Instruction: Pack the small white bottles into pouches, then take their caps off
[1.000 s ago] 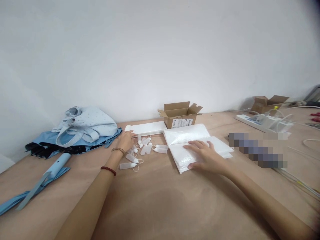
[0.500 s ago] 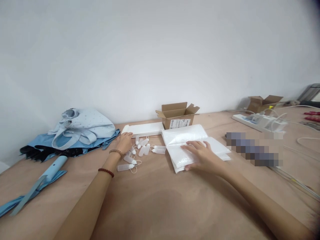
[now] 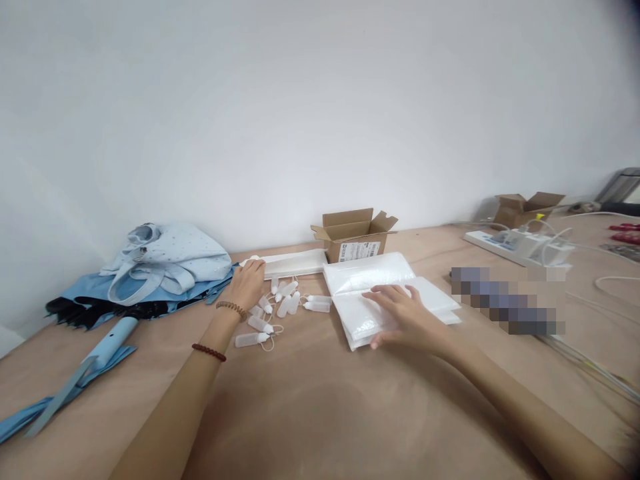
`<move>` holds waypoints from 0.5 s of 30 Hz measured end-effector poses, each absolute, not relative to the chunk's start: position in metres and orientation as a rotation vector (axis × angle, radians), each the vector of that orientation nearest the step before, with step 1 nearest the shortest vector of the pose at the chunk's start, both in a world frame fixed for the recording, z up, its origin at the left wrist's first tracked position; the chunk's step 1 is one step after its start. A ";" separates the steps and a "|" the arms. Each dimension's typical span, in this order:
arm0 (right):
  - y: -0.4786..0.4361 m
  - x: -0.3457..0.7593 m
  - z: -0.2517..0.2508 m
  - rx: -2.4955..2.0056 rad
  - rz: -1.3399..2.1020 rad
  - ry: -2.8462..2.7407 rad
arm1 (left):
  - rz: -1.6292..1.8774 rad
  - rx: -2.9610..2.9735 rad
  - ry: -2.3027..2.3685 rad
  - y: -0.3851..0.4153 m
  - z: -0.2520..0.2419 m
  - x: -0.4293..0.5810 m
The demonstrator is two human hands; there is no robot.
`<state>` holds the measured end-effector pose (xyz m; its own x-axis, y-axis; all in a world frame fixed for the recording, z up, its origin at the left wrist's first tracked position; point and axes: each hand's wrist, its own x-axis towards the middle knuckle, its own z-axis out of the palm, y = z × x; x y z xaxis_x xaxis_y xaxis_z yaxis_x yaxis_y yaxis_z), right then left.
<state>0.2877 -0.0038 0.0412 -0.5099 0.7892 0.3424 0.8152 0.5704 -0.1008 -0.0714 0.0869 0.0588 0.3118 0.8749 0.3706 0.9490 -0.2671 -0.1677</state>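
My left hand [image 3: 246, 287] is closed at the near-left end of a long white paper strip [image 3: 295, 262], with its fingertips bent over that end. The strip's surface looks bowed, and flat white pieces lie under it. Just right of this hand, several small translucent squeeze bottles [image 3: 287, 305] with tethered caps lie scattered. My right hand [image 3: 407, 315] rests over a stack of clear plastic bags [image 3: 370, 273], its fingers spread and thumb out by the near edge. The palm side is hidden.
An open cardboard box [image 3: 357, 237] with a label stands at the wall. To the left lie a pale blue cloth bag [image 3: 173, 260] and a blue umbrella [image 3: 113, 340]. A power strip [image 3: 515, 247], cables, a blurred-out item [image 3: 505, 300] and another carton [image 3: 525, 210] are at right.
My left hand has drawn slightly closer with the strip's end, and the strip now looks bent. My right hand's fingers have shifted a little on the plastic bags.
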 end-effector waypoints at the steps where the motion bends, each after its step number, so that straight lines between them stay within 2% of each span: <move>1: -0.005 0.287 0.042 -1.305 -0.091 -2.449 | -0.285 -2.224 -1.611 0.083 0.063 -0.071; 8: -0.010 0.273 0.044 -1.284 -0.120 -2.353 | -0.325 -2.157 -1.477 0.046 0.083 -0.077; 15: -0.023 0.246 0.042 -1.106 -0.322 -2.335 | -0.690 -2.033 -1.246 0.014 0.073 -0.085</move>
<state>0.2457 -0.0230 0.0420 -0.5236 0.6447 0.5570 0.7713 0.6364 -0.0116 -0.0851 0.0140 0.0727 0.4102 0.5659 0.7152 0.9065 -0.3391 -0.2517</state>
